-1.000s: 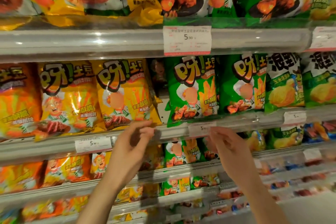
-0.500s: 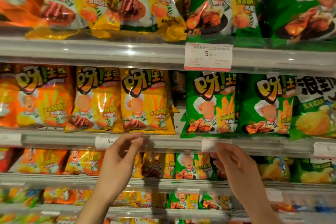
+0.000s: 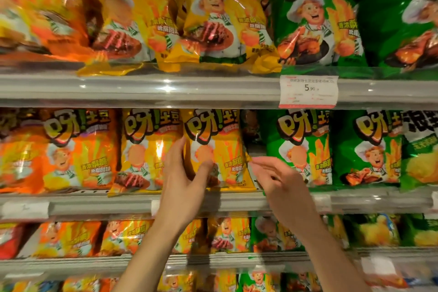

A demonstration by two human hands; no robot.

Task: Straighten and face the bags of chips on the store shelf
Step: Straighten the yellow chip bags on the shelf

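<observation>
At the centre of the frame, the left hand (image 3: pixel 183 181) holds the yellow chip bag (image 3: pixel 215 149) on the middle shelf (image 3: pixel 99 204), fingers along the bag's left edge and thumb pressed on its front near the bottom. The right hand (image 3: pixel 282 181) hovers just right of that bag, fingers stretched and loosely spread, holding nothing; its fingertips reach the bag's right edge, though contact is unclear through the blur. The bag stands upright, facing out, between another yellow bag (image 3: pixel 147 149) on its left and a green bag (image 3: pixel 298 147) on its right. A price tag (image 3: pixel 308 90) hangs from the upper shelf rail at upper right.
</observation>
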